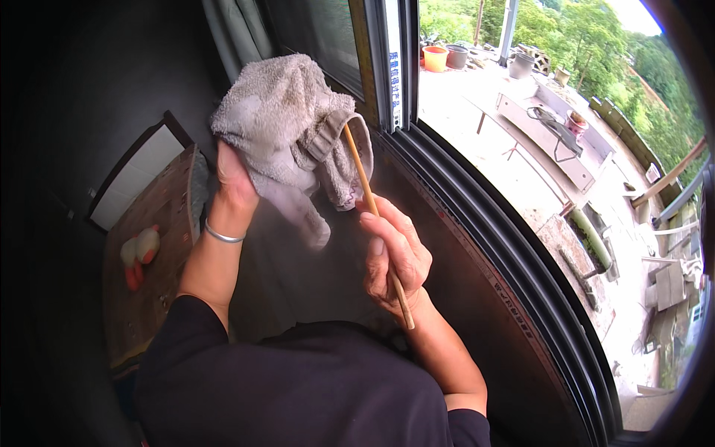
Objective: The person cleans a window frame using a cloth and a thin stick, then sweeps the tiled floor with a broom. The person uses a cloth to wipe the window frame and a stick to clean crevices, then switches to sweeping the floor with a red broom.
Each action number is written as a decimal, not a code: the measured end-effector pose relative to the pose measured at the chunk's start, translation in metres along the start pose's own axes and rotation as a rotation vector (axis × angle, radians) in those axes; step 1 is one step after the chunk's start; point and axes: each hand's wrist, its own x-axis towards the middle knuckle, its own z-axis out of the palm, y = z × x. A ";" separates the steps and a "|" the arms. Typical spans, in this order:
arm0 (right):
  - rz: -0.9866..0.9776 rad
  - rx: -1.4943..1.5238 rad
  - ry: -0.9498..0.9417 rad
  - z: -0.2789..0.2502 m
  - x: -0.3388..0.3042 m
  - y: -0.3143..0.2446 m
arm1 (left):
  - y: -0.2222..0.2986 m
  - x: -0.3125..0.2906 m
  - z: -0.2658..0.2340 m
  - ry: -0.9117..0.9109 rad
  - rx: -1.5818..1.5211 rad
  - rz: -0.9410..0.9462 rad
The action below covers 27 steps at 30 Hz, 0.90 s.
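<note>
Towel (pixel 279 127): grey terry cloth, worn and nubbly, bunched into a loose wad. It is held up in front of the dark window frame (pixel 387 67), above a grey sill (pixel 298 268). A hemmed edge is folded over near its right side, and one limp end hangs down toward the sill, paler at its tip. No clear stains can be made out on the pile.

Left hand (pixel 234 186): closed on the lower left part of the towel, fingers hidden under the cloth, thumb side toward the camera. A thin silver bangle (pixel 223 236) is worn at the wrist.

Right hand (pixel 395 257): closed around a slim wooden stick (pixel 376 216), pale tan, straight, held at about its middle. The upper end of the stick is seen against the towel's folded hem; whether it is pushed into the fold or only lies across it cannot be told. The lower end projects past the heel of the hand.

Both forearms enter from below, out of dark sleeves.

Surroundings: curved black sliding tracks (pixel 521 268) run along the right of the sill. Beyond the opening, a sunlit roof terrace (pixel 521 149) with an orange pot (pixel 435 58) and grey pots is seen, with green trees behind. At the left, a wooden table (pixel 160 246) bears a small yellow and orange toy (pixel 139 252).
</note>
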 end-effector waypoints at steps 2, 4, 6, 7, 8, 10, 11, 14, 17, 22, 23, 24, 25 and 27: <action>0.050 0.056 -0.044 0.002 -0.001 -0.001 | -0.007 0.000 -0.008 0.069 0.067 0.056; 0.136 0.081 -0.087 0.002 -0.003 -0.006 | -0.009 -0.002 -0.019 0.046 0.124 0.097; 0.112 0.049 -0.088 0.007 -0.008 -0.005 | -0.002 -0.003 -0.040 -0.346 -0.045 -0.020; 0.098 0.035 -0.089 0.010 -0.009 -0.005 | 0.002 -0.005 -0.046 -0.542 -0.127 -0.078; 0.005 -0.001 -0.080 0.013 -0.006 -0.002 | 0.002 -0.008 -0.034 -0.557 -0.196 -0.199; -0.073 -0.033 -0.025 0.016 -0.002 -0.001 | 0.003 -0.013 -0.021 -0.606 -0.205 -0.208; -0.119 -0.041 0.003 0.017 0.001 -0.001 | 0.004 -0.015 -0.015 -0.632 -0.206 -0.209; -0.112 -0.071 0.077 0.011 0.008 -0.004 | 0.005 -0.029 -0.012 -0.489 -0.177 -0.171; -0.131 -0.182 0.041 -0.007 0.018 -0.002 | -0.007 -0.053 -0.012 -0.130 -0.076 -0.152; 0.294 -0.269 -0.041 -0.051 0.002 0.005 | -0.067 -0.083 -0.020 -0.092 -0.063 -0.511; 0.395 -0.285 -0.072 -0.055 0.003 0.004 | -0.076 -0.086 -0.022 -0.092 -0.071 -0.567; 0.494 -0.325 -0.121 -0.058 0.010 0.002 | -0.084 -0.085 -0.016 -0.067 -0.080 -0.621; 0.520 -0.342 -0.127 -0.058 0.015 0.006 | -0.089 -0.084 -0.002 0.092 -0.096 -0.673; 0.604 -0.311 -0.180 -0.057 0.030 0.011 | -0.104 -0.071 -0.037 -0.113 -0.150 -0.703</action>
